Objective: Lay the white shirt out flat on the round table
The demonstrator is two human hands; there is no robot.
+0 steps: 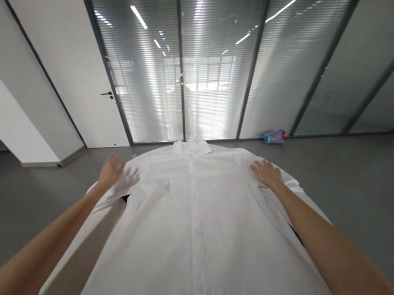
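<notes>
A white button-up shirt (168, 234) lies spread front side up over a light table (86, 246), its collar (191, 147) at the far edge. The row of buttons runs down its middle. Over the left sleeve area, my left hand (111, 171) is raised with the fingers apart and casts a shadow on the cloth; it holds nothing. My right hand (266, 173) rests flat on the shirt near the right shoulder and sleeve, fingers spread. Slight wrinkles show on the chest at the left.
A blue, pink and red cylindrical package (275, 137) lies on the grey floor (364, 192) by the glass partition (150, 76). A white door (75, 67) with a dark handle and a white pillar (9, 91) stand at the left.
</notes>
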